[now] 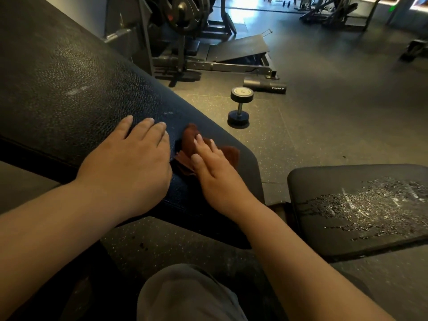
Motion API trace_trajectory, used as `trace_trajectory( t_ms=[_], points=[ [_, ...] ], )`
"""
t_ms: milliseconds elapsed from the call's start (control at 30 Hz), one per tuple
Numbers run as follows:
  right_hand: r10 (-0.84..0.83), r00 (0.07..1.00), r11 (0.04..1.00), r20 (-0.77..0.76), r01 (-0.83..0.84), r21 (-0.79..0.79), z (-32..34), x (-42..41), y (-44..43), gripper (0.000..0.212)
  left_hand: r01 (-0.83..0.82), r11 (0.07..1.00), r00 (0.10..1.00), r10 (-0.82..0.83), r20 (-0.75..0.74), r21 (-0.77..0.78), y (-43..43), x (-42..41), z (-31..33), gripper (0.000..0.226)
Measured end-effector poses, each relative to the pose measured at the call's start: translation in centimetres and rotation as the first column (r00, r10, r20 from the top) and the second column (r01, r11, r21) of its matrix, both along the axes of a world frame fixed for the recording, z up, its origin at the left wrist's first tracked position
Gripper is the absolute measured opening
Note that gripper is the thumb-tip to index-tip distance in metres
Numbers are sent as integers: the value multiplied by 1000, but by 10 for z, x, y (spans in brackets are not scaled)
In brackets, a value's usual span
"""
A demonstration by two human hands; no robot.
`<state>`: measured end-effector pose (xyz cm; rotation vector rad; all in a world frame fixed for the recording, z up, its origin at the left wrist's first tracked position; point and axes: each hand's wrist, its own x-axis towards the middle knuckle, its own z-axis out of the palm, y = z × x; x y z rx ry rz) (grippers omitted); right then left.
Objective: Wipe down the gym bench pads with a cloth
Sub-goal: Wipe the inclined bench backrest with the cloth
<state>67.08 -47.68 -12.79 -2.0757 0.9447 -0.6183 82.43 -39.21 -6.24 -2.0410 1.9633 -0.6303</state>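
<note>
A long black textured backrest pad (76,89) slopes from the upper left down to the centre. My left hand (129,163) lies flat on its lower part, fingers straight. Just to its right, my right hand (215,172) presses a small dark brown cloth (188,137) against the pad with straight fingers. The cloth is crumpled and partly hidden under that hand. A separate black seat pad (324,232) lies at the lower right, its top covered with wet droplets and streaks.
A dumbbell (239,107) stands on end on the speckled rubber floor beyond the pad. A black foam roller (266,85) lies behind it. A weight machine with plates (185,10) stands at the back. My grey-trousered knee (185,295) is at the bottom.
</note>
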Motion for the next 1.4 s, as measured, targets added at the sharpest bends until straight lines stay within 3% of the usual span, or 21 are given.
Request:
trace_trajectory(
  t_ms=[67,200,267,333,433,600,833,933,1033,1100,1200,1267,1333,1400],
  points=[
    [1,999,1000,-53,-1,-6,-12,-12,-15,52,36,999,999,-36,-22,-7,-2,3,1,73],
    [-256,949,949,-182,283,140,-25,-40,-47,53,52,999,999,-53,-15,-13,-3,8,-4,67],
    [-232,965,960,-119,247,129,-16,-23,-41,52,41,999,999,-41,-13,-2,-5,4,-3,69],
    [-106,994,994,-19,107,20,-7,1,-26,52,27,999,1000,-27,-4,33,-10,-1,1,70],
    [28,999,996,-25,-30,-84,-15,2,-35,54,19,998,1000,-18,-23,62,-15,-1,2,71],
    [-261,957,952,-127,277,129,-19,-12,-69,54,30,999,999,-30,-41,15,-15,-3,0,73],
    [60,994,997,90,-54,-59,-17,-11,7,53,68,998,997,-69,-39,-11,-15,5,-4,76],
    [-44,999,998,-20,44,-42,-30,-18,-42,54,81,996,995,-83,-50,-46,-18,8,-10,70],
    [-216,972,968,-90,225,111,-36,-20,-85,56,94,994,993,-97,-61,-59,-20,8,-13,68],
    [-210,976,969,-63,217,121,-40,-23,-71,55,96,992,993,-100,-56,-77,-21,7,-15,69],
    [-42,997,999,71,42,2,-44,-43,-5,49,91,992,994,-95,-48,-83,-20,8,-17,68],
    [26,997,999,79,-22,-48,-48,-60,10,53,97,991,994,-101,-46,-96,-20,10,-17,67],
    [-35,999,999,-4,35,28,-59,-70,-17,55,96,991,994,-100,-39,-93,-22,10,-16,65],
    [-192,980,967,-56,199,162,-66,-71,-52,55,87,995,995,-89,-36,-53,-21,8,-15,64]
  ],
)
